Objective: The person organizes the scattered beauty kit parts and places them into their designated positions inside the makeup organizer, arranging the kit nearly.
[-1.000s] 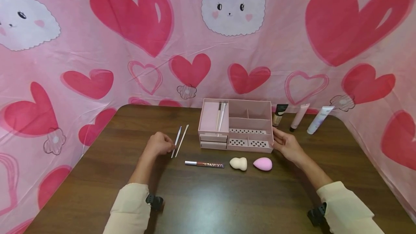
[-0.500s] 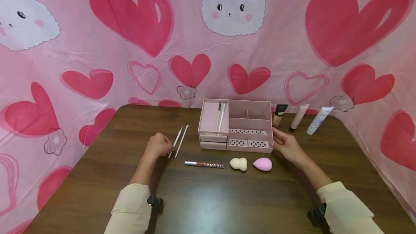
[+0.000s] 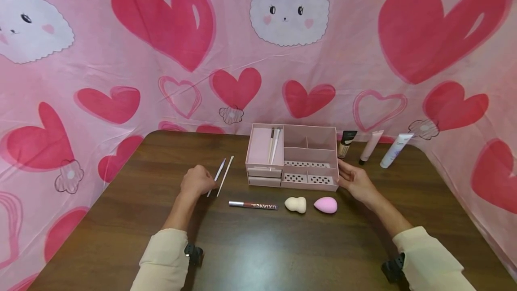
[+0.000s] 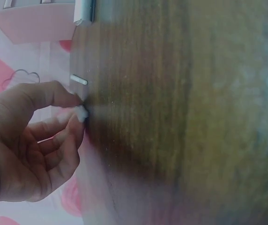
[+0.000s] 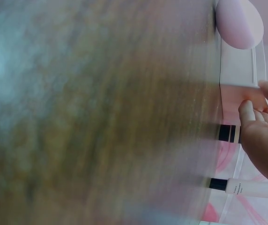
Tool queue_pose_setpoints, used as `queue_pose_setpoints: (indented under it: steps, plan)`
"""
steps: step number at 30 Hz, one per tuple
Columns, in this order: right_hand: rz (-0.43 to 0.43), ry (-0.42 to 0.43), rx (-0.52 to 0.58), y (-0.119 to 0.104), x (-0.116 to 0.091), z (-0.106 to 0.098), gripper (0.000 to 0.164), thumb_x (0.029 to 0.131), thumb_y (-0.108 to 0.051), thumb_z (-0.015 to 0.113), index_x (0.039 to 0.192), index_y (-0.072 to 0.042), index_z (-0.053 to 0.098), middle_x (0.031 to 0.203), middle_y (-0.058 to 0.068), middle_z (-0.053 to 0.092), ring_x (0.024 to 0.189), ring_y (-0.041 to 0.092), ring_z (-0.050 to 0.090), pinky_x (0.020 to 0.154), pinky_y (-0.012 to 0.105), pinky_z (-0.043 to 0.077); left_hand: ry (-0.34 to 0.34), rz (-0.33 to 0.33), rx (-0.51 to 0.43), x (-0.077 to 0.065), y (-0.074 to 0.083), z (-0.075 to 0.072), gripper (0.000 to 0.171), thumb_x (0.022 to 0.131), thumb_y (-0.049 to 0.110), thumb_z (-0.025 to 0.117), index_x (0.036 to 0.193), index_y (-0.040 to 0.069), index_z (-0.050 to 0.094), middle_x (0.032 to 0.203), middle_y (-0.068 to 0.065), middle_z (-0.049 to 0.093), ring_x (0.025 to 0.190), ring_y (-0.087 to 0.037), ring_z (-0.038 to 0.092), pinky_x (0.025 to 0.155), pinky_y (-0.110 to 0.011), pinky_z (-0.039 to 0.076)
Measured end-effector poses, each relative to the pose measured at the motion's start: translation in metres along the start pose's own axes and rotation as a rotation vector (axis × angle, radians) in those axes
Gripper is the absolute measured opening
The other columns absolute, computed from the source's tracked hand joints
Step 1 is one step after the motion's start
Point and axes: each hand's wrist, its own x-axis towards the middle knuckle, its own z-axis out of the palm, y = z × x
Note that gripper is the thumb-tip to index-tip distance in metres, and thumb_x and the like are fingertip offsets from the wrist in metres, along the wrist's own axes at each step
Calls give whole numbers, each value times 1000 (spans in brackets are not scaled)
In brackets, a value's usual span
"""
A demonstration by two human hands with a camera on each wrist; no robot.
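In the head view my left hand pinches a slim white makeup brush with a purplish tip at its near end. Thumb and fingertip meet on its pale end in the left wrist view. A second thin pale stick lies just right of it on the table. My right hand rests against the right side of a pink makeup organizer, fingers fairly straight. The right wrist view shows its fingertips touching the organizer's side wall. Two brushes lie on the organizer's left top.
In front of the organizer lie a lip gloss tube, a cream sponge and a pink sponge. A black-capped tube, a pink tube and a white tube stand at its right, near the hanging cloth.
The near end of the pinched brush has swung slightly left, widening the gap to the second stick there. My right hand stays against the organizer.
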Motion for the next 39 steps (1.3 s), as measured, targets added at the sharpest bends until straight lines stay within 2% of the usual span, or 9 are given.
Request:
queue_pose_setpoints:
  steps: [6,12,16,21,27,32,39]
  plan:
    - [1,3,-5,-1,1,0,66,95,13,54,153,16,23,155,40,26,141,51,29,93,8,46,20,-6,-13,1,1,0,19,74,30,79,70,12,76,86,-14,76,82,-33,67,65,-44,51]
    - [-1,5,-11,-1,1,0,66,94,13,54,153,16,23,155,39,27,141,50,29,93,9,46,24,38,-30,1,-1,0,18,75,28,78,73,11,79,85,-13,77,78,-30,66,64,-39,49]
    - [-4,4,-7,-1,1,0,67,94,14,54,153,17,23,155,39,26,140,50,29,92,7,46,16,64,-47,3,-4,-1,18,74,28,79,74,10,80,77,-9,76,74,-26,63,63,-35,47]
    - [2,0,2,-1,2,1,67,94,13,54,153,16,22,156,39,25,141,50,29,91,6,46,-15,53,-75,3,-7,-2,18,75,27,80,76,9,82,63,-1,71,70,-21,60,60,-30,43]
    - [-1,2,0,-1,1,1,67,94,14,53,153,17,22,156,39,25,141,50,28,91,6,46,-34,66,-104,3,-8,-5,15,75,22,78,78,8,82,58,1,70,66,-18,60,60,-28,43]
    - [0,6,-3,-1,0,1,66,94,14,53,153,17,22,155,40,25,141,50,28,91,6,46,-48,90,-182,3,-8,-8,13,76,13,74,82,4,82,60,-1,71,59,-11,58,57,-24,46]
    - [0,2,2,0,0,1,66,94,14,53,153,17,22,156,39,25,141,50,27,92,6,46,-113,83,-345,2,0,-9,15,82,5,69,88,-5,78,66,-6,73,58,-5,62,57,-23,56]
